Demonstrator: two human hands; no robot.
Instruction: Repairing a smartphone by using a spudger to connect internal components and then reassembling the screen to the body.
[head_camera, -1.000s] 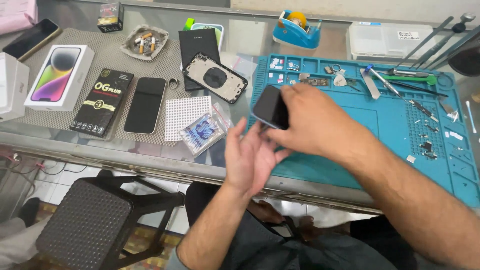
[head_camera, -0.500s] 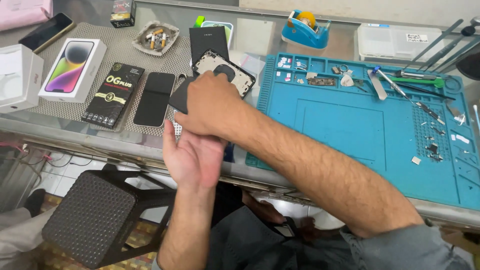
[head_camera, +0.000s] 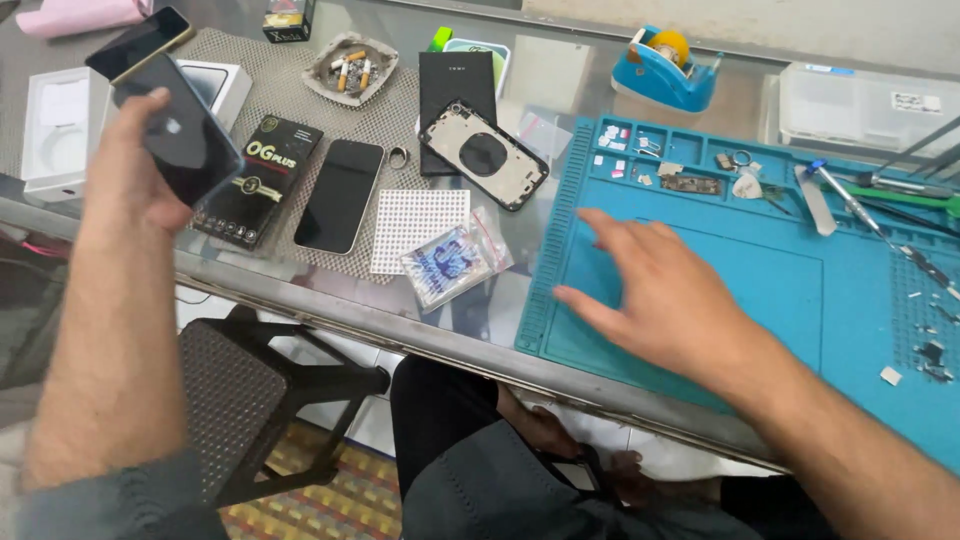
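Progress looks early: the dark, glossy, slab-shaped phone (head_camera: 178, 135) is off the glass tabletop (head_camera: 300, 275) and up in the left hand (head_camera: 135, 160), fingers wrapped round its lower edge in a firm hold. It is raised well to the left of the blue silicone repair mat (head_camera: 700, 260). Its long axis runs diagonally, upper end toward the far left, lower end toward the person, dark face turned to the camera. The right hand (head_camera: 660, 300) hovers over the near left part of the mat, fingers spread, holding nothing. My reading is that the mat's middle awaits the phone; any work on it there is not yet begun. A stripped black phone frame (head_camera: 484, 154) lies just left of the mat.
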